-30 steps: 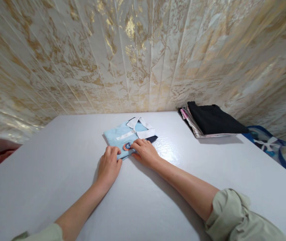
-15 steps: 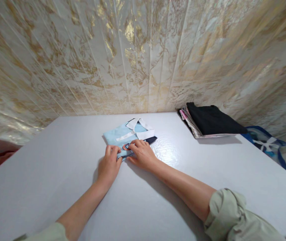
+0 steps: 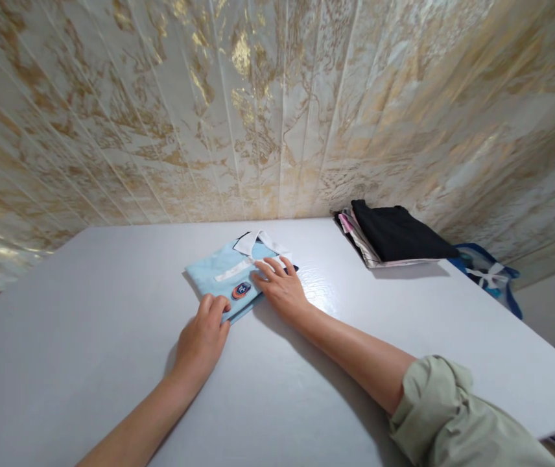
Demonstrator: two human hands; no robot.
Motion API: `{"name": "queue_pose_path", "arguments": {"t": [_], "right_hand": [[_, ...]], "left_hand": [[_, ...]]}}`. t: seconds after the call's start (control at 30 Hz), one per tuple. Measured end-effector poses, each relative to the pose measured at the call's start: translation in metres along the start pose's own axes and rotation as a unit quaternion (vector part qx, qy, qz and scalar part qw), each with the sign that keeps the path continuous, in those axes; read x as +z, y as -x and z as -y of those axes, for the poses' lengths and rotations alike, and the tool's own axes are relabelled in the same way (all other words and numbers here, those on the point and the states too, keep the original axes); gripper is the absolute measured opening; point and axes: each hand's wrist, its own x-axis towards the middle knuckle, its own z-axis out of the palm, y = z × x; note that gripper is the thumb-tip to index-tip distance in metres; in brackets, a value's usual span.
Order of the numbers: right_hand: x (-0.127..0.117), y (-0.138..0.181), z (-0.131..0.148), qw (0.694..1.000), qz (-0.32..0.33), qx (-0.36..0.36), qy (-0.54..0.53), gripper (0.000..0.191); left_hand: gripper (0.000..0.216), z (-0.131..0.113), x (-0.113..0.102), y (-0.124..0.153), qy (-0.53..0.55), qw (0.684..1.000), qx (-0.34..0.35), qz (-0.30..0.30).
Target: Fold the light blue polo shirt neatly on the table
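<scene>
A light blue polo shirt [image 3: 209, 267] with a white collar, a white placket and a round orange and navy badge lies folded on the white table [image 3: 112, 324]. My left hand [image 3: 205, 327] grips the shirt's near left corner, fingers on top and thumb at the edge. On the right, my right hand [image 3: 280, 285] rests over the collar and near right side, its fingers spread on the cloth. Part of the collar is hidden under that hand.
At the table's back right lies a stack of folded clothes, with a black garment [image 3: 399, 233] on top. Beyond the right edge is a clear bag with blue trim [image 3: 513, 301]. A white and gold patterned curtain [image 3: 258, 130] hangs behind the table.
My right hand has moved from the badge toward the collar and its fingers have spread. The badge is now uncovered and the shirt front lies flatter. The view has shifted slightly right.
</scene>
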Motion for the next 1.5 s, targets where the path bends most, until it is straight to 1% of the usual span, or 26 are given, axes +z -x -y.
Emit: {"name": "queue_pose_path", "arguments": {"t": [0.13,0.27,0.37,0.57,0.73,0.83,0.93,1.1,1.3,1.5], "right_hand": [[0.003,0.006,-0.009,0.999,0.016,0.032,-0.012,0.029],[0.001,0.007,-0.011,0.998,0.017,0.061,-0.016,0.033],[0.000,0.007,-0.017,0.996,0.020,0.081,-0.024,0.033],[0.003,0.007,-0.026,0.993,0.042,0.096,-0.057,0.031],[0.002,0.006,-0.021,0.993,0.013,0.088,-0.082,0.033],[0.002,0.005,-0.023,0.988,0.001,0.139,-0.066,0.038],[0.003,0.006,-0.030,0.982,0.017,0.183,-0.028,0.048],[0.005,0.008,-0.040,0.979,0.056,0.197,-0.015,0.038],[0.005,0.004,-0.043,0.961,0.080,0.264,-0.007,0.038],[0.000,0.012,-0.065,0.942,0.095,0.321,-0.025,0.035]], "left_hand": [[0.016,-0.001,-0.001,0.000,-0.012,1.000,-0.004,0.009],[0.016,0.002,0.000,0.001,-0.004,1.000,-0.001,0.007],[0.016,0.004,0.002,0.001,-0.004,1.000,-0.001,0.007],[0.017,0.003,0.000,0.002,-0.001,1.000,0.000,0.016],[0.015,0.004,0.004,0.003,0.012,1.000,-0.005,0.005],[0.017,0.005,0.006,0.003,0.011,1.000,-0.005,-0.004],[0.018,0.005,0.005,0.004,0.010,1.000,-0.007,-0.002],[0.018,0.002,0.000,0.005,0.009,1.000,-0.008,0.011],[0.019,0.001,-0.002,0.005,-0.003,1.000,-0.002,0.017],[0.016,0.006,0.002,0.003,0.009,1.000,0.012,0.011]]}}
